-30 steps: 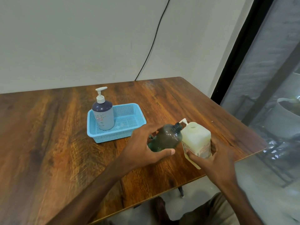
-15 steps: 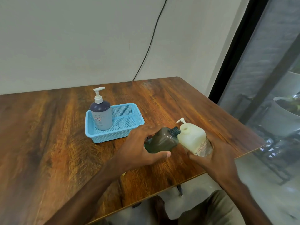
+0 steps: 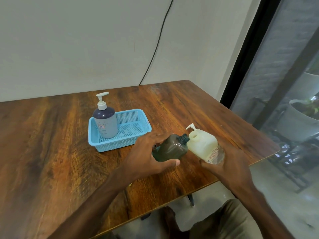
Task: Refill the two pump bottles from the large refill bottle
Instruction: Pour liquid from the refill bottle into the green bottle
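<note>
My left hand (image 3: pixel 146 155) grips a dark green pump bottle (image 3: pixel 170 149) with no pump, tilted so its open neck points right. My right hand (image 3: pixel 227 163) holds the cream refill bottle (image 3: pixel 202 146) tilted left, its open mouth close beside the green bottle's neck. Behind the refill bottle a white pump head (image 3: pixel 190 126) sticks up. A grey-blue pump bottle (image 3: pixel 106 121) with a white pump stands upright in the left end of the blue basket (image 3: pixel 138 138).
The wooden table (image 3: pixel 51 152) ends close on the right and near side. A black cable (image 3: pixel 155 47) runs down the wall behind. Glass panels and a white planter (image 3: pixel 300 119) lie to the right, off the table.
Both bottles have tipped further toward each other. The refill bottle's mouth has come lower and nearer the green bottle's neck.
</note>
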Tool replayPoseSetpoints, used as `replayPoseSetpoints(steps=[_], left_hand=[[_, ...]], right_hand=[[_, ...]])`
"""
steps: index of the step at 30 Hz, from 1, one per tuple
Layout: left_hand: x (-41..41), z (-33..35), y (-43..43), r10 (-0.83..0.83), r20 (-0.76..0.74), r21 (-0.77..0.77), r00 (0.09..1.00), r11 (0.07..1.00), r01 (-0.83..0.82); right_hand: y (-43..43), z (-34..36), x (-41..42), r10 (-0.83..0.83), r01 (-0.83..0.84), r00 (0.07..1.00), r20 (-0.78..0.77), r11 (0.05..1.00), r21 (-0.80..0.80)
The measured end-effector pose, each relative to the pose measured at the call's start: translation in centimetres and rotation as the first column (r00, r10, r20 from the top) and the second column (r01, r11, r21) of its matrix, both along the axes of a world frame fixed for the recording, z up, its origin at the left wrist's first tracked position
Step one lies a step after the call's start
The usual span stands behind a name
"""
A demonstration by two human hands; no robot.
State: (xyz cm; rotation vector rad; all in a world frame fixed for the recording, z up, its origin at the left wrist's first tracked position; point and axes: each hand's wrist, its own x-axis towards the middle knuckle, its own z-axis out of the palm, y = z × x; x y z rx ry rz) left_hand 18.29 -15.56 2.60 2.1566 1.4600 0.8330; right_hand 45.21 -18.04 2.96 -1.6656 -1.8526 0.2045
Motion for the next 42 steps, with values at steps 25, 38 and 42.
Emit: replayPoseSetpoints(steps=[25, 38, 42], left_hand=[[1.1, 0.3, 0.5, -0.02, 0.166, 0.014, 0.986, 1.0, 0.018], [1.6, -0.5, 1.3, 0.018, 0.216, 0.017, 0.976, 1.0, -0.022], [1.6, -0.6, 1.4, 0.011, 0.256, 0.022, 0.967, 1.0, -0.017]], right_hand=[[1.6, 1.7, 0.8, -0.028, 0.013, 0.982, 0.189, 0.997, 0.081], [2.5, 2.3, 1.2, -0.024, -0.012, 0.971, 0.239, 0.989, 0.149], [3.0, 2.4, 1.3, -0.03, -0.024, 0.961, 0.275, 0.982, 0.19]])
